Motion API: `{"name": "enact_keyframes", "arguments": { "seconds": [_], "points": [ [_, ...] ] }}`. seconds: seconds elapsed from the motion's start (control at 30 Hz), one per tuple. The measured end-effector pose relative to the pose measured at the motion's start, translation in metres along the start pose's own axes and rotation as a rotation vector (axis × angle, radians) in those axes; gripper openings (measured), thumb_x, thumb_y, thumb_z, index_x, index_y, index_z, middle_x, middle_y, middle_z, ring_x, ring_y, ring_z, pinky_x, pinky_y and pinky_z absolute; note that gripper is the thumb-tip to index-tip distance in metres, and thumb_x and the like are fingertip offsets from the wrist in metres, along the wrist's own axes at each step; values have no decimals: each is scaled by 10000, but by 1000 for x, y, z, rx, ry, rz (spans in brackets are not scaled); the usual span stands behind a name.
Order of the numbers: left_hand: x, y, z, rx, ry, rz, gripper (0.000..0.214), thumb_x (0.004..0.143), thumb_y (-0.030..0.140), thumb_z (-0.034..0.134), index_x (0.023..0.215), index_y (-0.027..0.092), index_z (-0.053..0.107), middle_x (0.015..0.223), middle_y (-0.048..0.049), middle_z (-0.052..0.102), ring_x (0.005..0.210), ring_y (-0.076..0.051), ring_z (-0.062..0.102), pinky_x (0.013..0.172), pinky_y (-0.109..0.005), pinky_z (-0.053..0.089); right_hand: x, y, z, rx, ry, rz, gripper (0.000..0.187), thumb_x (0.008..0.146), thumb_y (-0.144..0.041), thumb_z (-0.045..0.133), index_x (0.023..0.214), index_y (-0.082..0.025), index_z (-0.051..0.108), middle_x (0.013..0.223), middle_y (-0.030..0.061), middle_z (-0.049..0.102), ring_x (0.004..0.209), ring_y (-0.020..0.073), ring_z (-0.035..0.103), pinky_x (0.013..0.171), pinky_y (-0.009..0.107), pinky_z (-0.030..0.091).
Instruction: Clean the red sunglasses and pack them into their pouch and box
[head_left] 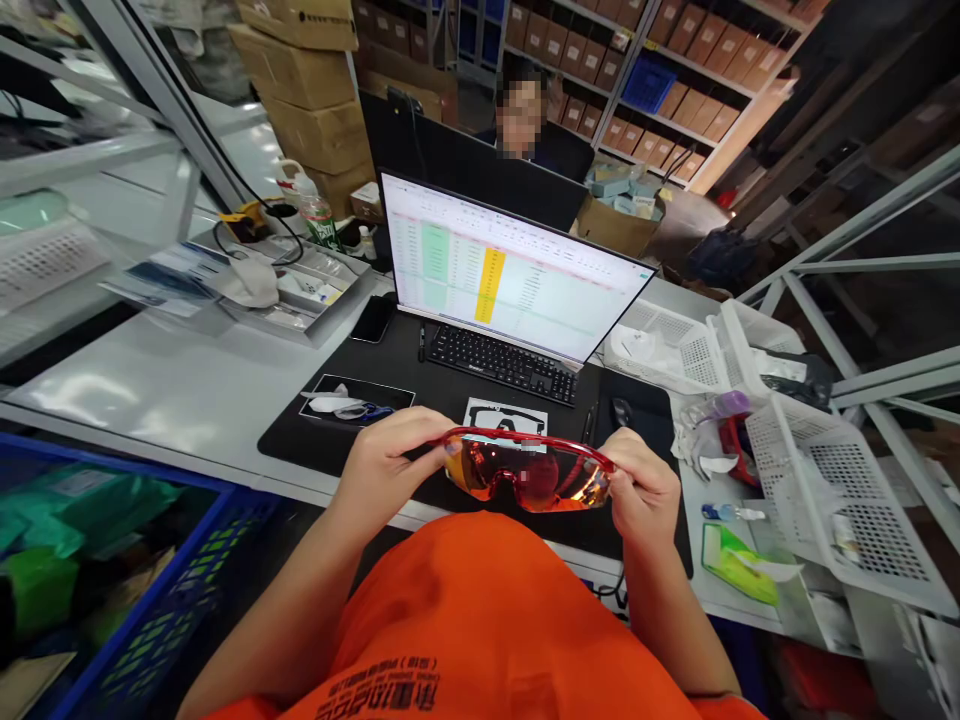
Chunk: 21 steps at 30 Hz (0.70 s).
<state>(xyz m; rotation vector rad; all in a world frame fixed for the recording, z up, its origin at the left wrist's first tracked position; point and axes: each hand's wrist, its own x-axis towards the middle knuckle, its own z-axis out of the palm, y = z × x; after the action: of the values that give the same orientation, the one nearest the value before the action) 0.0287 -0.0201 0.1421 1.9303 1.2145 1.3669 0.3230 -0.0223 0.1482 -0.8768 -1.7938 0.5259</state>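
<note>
Here, hands [394,455] [646,485] hold glasses [541,478] at edges, keyboard [501,364] apart.

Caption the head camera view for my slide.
Bare left hand and right hand hold red-framed, orange-lensed glasses before a lit rectangular monitor.

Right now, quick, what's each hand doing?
Left hand: closed, pinching one end of the red-framed glasses.
Right hand: closed, pinching their other end.
</note>
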Motion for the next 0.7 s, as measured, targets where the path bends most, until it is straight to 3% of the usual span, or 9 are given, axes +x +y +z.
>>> {"name": "enact_keyframes", "arguments": {
  "seconds": [0.3, 0.7],
  "points": [
    [-4, 4, 0, -1, -5, 8, 102, 883, 166, 675, 865, 203, 769, 831, -13, 746, 763, -116, 675, 711, -191, 529, -2, 4, -1, 36, -12, -5, 195, 982, -266, 532, 889, -229, 700, 700, 6, 624, 638, 166, 517, 668, 356, 387],
    [-10, 20, -5, 52, -17, 147, 138, 889, 118, 674, 987, 184, 746, 860, -13, 738, 796, -112, 651, 748, -219, 510, -15, 26, 0, 55, 2, 150, 210, 954, -188, 548, 911, -264, 739, 784, 3, 672, 700, 167, 542, 690, 319, 426]
  ]
}}
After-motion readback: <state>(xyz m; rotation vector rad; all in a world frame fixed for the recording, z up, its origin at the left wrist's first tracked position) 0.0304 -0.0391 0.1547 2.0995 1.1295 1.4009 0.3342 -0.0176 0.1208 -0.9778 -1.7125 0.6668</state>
